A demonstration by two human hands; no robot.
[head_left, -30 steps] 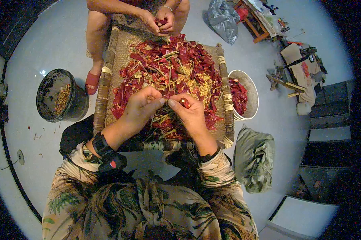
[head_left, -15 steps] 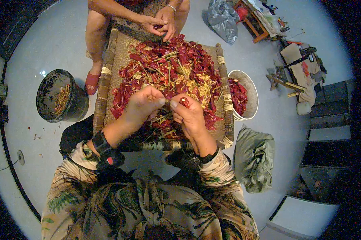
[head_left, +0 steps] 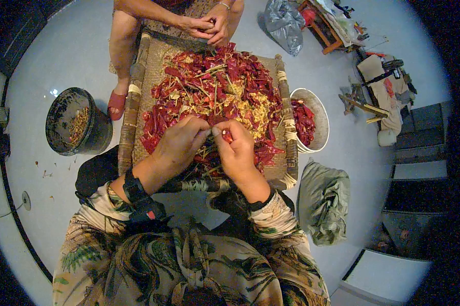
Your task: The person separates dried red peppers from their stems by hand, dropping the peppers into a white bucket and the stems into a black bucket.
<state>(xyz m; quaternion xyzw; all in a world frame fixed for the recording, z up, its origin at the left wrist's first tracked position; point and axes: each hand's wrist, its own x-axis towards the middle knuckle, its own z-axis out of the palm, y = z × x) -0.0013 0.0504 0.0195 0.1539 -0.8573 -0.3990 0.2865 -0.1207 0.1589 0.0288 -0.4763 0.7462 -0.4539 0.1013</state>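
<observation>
Dried red chilli pieces (head_left: 189, 76), with stems and yellow seeds (head_left: 250, 109) among them, are heaped on a woven tray (head_left: 130, 120) framed in wood. Both of my hands meet above the near part of the heap, fingertips close together. My left hand (head_left: 181, 140) is pinched at the thumb and forefinger; whatever lies between them is too small to make out. In the curled fingers of my right hand (head_left: 237, 148) is a red chilli (head_left: 227, 135), its pale cut end showing. Across the tray, another person's hands (head_left: 209, 28) are held together at the far edge.
A black bucket (head_left: 100, 135) with stems inside stands left of the tray. At the right is a white bucket (head_left: 321, 122) of red chillies, with a green-grey sack (head_left: 324, 204) nearer me. A grey plastic bag (head_left: 283, 25) lies at the upper right, beside a wooden stool (head_left: 321, 30).
My hands have stayed together but turned slightly, and the chilli in my right hand has shifted left and down. The other person's hands have closed together more.
</observation>
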